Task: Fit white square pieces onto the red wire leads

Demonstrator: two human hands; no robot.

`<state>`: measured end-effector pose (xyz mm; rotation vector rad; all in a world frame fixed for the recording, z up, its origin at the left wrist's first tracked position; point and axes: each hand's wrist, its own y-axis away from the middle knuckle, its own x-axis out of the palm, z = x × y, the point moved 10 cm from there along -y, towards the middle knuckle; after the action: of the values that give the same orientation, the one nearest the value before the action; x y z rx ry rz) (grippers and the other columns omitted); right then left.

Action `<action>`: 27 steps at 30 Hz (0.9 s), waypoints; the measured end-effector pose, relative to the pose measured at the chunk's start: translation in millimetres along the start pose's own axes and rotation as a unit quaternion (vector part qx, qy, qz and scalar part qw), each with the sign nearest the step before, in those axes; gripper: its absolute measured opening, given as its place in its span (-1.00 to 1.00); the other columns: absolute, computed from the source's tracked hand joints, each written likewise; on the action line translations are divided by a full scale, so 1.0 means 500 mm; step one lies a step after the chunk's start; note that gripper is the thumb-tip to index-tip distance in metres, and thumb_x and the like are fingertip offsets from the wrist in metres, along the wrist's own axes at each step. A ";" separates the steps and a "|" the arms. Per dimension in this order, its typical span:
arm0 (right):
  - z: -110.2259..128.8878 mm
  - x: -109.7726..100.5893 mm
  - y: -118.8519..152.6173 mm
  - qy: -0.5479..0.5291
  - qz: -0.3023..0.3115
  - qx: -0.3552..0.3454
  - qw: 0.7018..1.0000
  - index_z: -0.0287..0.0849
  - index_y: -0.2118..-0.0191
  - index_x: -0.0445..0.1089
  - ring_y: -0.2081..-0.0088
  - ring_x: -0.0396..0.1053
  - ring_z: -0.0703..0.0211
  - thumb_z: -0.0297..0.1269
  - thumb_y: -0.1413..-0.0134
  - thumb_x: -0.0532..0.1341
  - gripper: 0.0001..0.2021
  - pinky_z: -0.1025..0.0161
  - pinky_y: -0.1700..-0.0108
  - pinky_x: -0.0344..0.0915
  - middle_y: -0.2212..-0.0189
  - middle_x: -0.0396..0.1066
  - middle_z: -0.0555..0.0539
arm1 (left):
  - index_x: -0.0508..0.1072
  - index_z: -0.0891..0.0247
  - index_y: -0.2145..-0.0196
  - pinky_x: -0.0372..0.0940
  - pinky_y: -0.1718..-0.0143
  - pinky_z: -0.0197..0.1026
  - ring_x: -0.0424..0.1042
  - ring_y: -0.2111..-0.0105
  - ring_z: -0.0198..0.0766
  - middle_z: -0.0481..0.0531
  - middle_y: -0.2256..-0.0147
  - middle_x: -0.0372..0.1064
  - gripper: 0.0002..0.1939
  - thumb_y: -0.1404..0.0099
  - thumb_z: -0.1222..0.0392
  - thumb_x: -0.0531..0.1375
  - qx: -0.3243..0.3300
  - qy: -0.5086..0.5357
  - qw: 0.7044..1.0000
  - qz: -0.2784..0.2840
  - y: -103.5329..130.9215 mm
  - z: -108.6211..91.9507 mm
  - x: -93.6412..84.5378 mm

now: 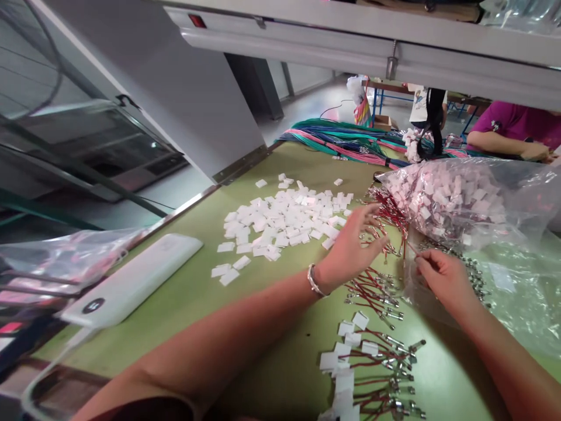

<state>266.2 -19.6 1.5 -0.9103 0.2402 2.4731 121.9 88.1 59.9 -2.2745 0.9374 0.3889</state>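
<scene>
My left hand [353,242] reaches over the table with its fingers apart, beside a heap of short red wires [390,207] with metal ends. My right hand [445,275] pinches a thin red wire [411,247] between thumb and fingertips, over the edge of a clear plastic sheet. Below my left hand lies a second group of red wires [372,289]. Nearer to me, red wires with white plastic pieces [344,380] at one end and metal fittings at the other are lined up. Left of my left hand spreads a pile of loose white plastic pieces [280,219].
A clear bag of white pieces [447,199] stands at the back right. Long green, blue and pink cables [333,137] lie along the far edge. A white power bank [135,280] with a cable is at left. A shelf [307,47] hangs overhead; a person in purple [512,126] sits beyond.
</scene>
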 end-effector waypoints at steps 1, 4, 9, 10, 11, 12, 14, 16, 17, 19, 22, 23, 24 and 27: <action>0.007 -0.016 -0.004 0.054 -0.025 -0.025 0.998 -0.17 0.38 0.46 0.53 0.34 0.20 -0.16 -0.03 0.12 -0.76 0.27 0.47 0.23 0.53 0.47 -0.05 | 0.13 0.26 -0.15 0.27 -0.04 0.02 0.28 -0.06 -0.11 0.28 -0.12 0.19 -0.55 -0.32 0.28 0.07 0.070 -0.064 0.995 -0.003 0.002 -0.030 -0.002; 0.032 -0.002 -0.002 0.095 0.005 -0.073 0.993 -0.17 0.42 0.45 0.48 0.38 0.16 -0.16 -0.05 0.10 -0.75 0.23 0.39 0.26 0.51 0.49 -0.07 | 0.12 0.21 -0.19 0.08 -0.16 0.10 0.20 -0.12 -0.07 0.22 -0.08 0.25 -0.52 -0.33 0.39 -0.02 0.240 -0.218 0.935 0.142 0.037 -0.087 0.078; 0.019 0.035 0.008 -0.064 0.120 0.003 0.991 -0.19 0.36 0.46 0.65 0.22 0.29 -0.02 -0.13 0.07 -0.64 0.33 0.60 0.15 0.58 0.44 -0.02 | 0.29 0.27 -0.07 0.25 0.27 -0.13 0.36 0.31 -0.18 0.11 0.30 0.40 -0.62 -0.33 0.40 -0.03 0.140 -0.331 0.884 0.298 0.053 -0.023 0.146; 0.007 0.018 0.000 -0.071 0.103 0.013 0.992 -0.18 0.28 0.47 0.65 0.21 0.29 0.00 -0.13 0.07 -0.63 0.33 0.61 0.14 0.55 0.45 -0.02 | 0.34 0.28 0.01 0.23 0.36 -0.17 0.35 0.35 -0.20 0.11 0.31 0.40 -0.66 -0.31 0.41 -0.03 0.096 -0.336 0.890 0.293 0.046 -0.006 0.138; -0.003 -0.009 -0.012 -0.058 0.067 0.007 0.996 -0.17 0.21 0.47 0.62 0.25 0.27 0.00 -0.13 0.07 -0.62 0.31 0.59 0.16 0.51 0.47 -0.03 | 0.37 0.29 0.07 0.20 0.42 -0.19 0.35 0.38 -0.21 0.11 0.32 0.40 -0.69 -0.31 0.41 -0.04 0.053 -0.334 0.898 0.280 0.038 0.010 0.126; -0.010 -0.041 -0.023 -0.019 0.021 -0.013 1.000 -0.16 0.20 0.48 0.57 0.30 0.23 -0.02 -0.12 0.09 -0.64 0.29 0.54 0.21 0.48 0.49 -0.04 | 0.38 0.30 0.12 0.18 0.46 -0.21 0.34 0.42 -0.22 0.09 0.35 0.40 -0.72 -0.31 0.40 -0.05 0.015 -0.325 0.909 0.262 0.030 0.025 0.112; -0.008 -0.081 -0.038 0.106 -0.035 -0.082 0.990 -0.14 0.28 0.50 0.42 0.39 0.15 -0.14 -0.09 0.13 -0.75 0.23 0.36 0.28 0.41 0.50 -0.06 | 0.39 0.29 0.18 0.18 0.47 -0.23 0.33 0.47 -0.27 0.05 0.39 0.39 -0.74 -0.34 0.33 -0.08 -0.040 -0.272 0.936 0.222 0.017 0.049 0.085; -0.009 -0.073 -0.044 0.226 -0.021 -0.126 0.966 -0.12 0.31 0.50 0.34 0.40 0.14 -0.24 -0.08 0.14 -0.81 0.22 0.28 0.27 0.34 0.49 -0.07 | 0.40 0.28 0.23 0.22 0.43 -0.25 0.33 0.47 -0.32 0.01 0.42 0.39 -0.72 -0.37 0.28 -0.10 -0.066 -0.182 0.964 0.181 0.006 0.063 0.062; -0.013 -0.061 -0.045 0.276 -0.005 -0.133 0.952 -0.11 0.30 0.50 0.34 0.40 0.16 -0.27 -0.10 0.13 -0.81 0.23 0.29 0.26 0.31 0.48 -0.08 | 0.40 0.28 0.26 0.24 0.41 -0.27 0.34 0.45 -0.34 -0.01 0.42 0.40 -0.72 -0.36 0.27 -0.09 -0.074 -0.137 0.975 0.160 0.001 0.068 0.051; -0.019 -0.037 -0.043 0.355 0.011 -0.130 0.926 -0.12 0.27 0.49 0.37 0.38 0.18 -0.29 -0.13 0.12 -0.81 0.26 0.35 0.21 0.28 0.46 -0.09 | 0.41 0.27 0.26 0.26 0.37 -0.29 0.34 0.42 -0.36 -0.02 0.40 0.42 -0.74 -0.34 0.28 -0.07 -0.092 -0.077 0.986 0.116 -0.008 0.078 0.027; -0.020 -0.012 -0.038 0.437 0.004 -0.125 0.891 -0.15 0.28 0.46 0.37 0.39 0.15 -0.30 -0.18 0.09 -0.81 0.25 0.40 0.16 0.25 0.44 -0.13 | 0.42 0.28 0.24 0.26 0.36 -0.29 0.34 0.40 -0.36 -0.02 0.39 0.41 -0.74 -0.35 0.23 -0.05 -0.111 -0.059 0.989 0.072 -0.017 0.084 -0.001; -0.018 -0.009 -0.037 0.453 -0.002 -0.129 0.882 -0.16 0.29 0.45 0.37 0.39 0.14 -0.30 -0.19 0.07 -0.80 0.25 0.41 0.15 0.26 0.43 -0.14 | 0.42 0.28 0.25 0.26 0.36 -0.28 0.33 0.41 -0.36 -0.02 0.40 0.40 -0.73 -0.37 0.19 -0.05 -0.114 -0.061 0.989 0.067 -0.019 0.083 -0.005; -0.016 -0.008 -0.037 0.464 -0.013 -0.135 0.876 -0.16 0.31 0.44 0.37 0.40 0.12 -0.30 -0.20 0.05 -0.79 0.24 0.42 0.14 0.26 0.43 -0.15 | 0.42 0.28 0.27 0.26 0.36 -0.28 0.33 0.41 -0.36 -0.02 0.40 0.39 -0.71 -0.38 0.16 -0.06 -0.118 -0.062 0.989 0.066 -0.019 0.083 -0.007; -0.001 -0.027 -0.033 0.438 -0.057 -0.146 0.885 -0.17 0.30 0.39 0.41 0.39 0.11 -0.29 -0.23 0.01 -0.77 0.23 0.44 0.13 0.29 0.44 -0.17 | 0.42 0.28 0.33 0.26 0.33 -0.27 0.33 0.42 -0.36 -0.03 0.41 0.40 -0.68 -0.39 0.10 -0.05 -0.123 -0.063 0.986 0.092 -0.013 0.082 0.008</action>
<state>283.7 -10.9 10.1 -2.0699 0.0949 1.8477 128.3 116.5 30.0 -2.3557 1.0889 0.7573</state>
